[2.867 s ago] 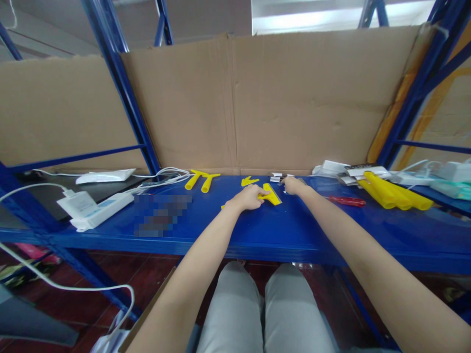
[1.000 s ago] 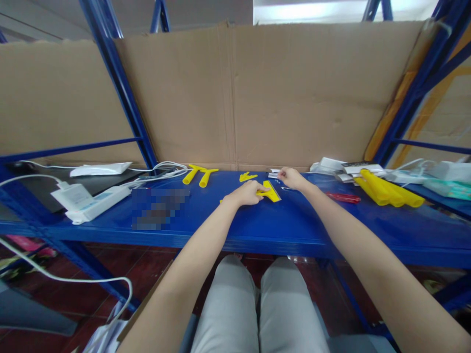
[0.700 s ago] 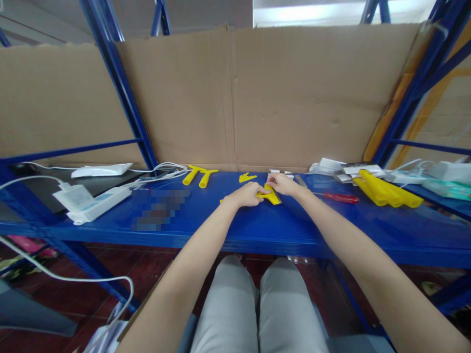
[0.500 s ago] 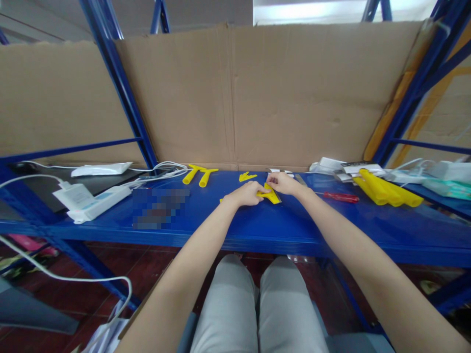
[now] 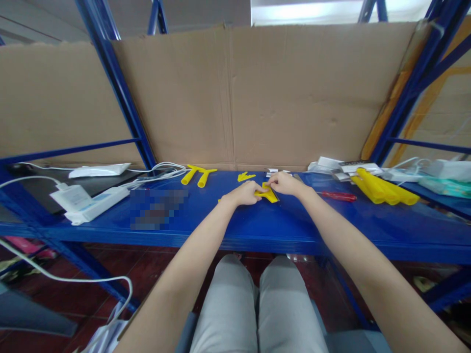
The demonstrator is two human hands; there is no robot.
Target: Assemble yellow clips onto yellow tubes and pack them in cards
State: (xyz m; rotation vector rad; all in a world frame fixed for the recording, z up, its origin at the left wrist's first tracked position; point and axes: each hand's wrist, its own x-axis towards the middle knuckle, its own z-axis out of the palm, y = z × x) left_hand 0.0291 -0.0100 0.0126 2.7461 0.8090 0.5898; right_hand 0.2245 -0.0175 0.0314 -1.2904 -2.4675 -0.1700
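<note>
In the middle of the blue shelf lies a yellow scraper with a T-shaped head and a thin dark blade edge along its right side. My left hand is closed round its handle and hides most of it. From the right, my right hand has its fingers bent together at the far end of the scraper's head. Whether a small part sits under those fingertips is hidden. Just behind my left hand are small yellow pieces. Small white and metal pieces lie behind my right hand, partly covered by it.
Two yellow T-shaped handles lie at the back left. To the right are a red screwdriver, a stack of yellow handles and white boxes. A white power strip with cables sits left. Cardboard stands behind the shelf.
The right fingers have come down closer onto the far end of the scraper's head. My left hand keeps its hold; the view has shifted slightly.
</note>
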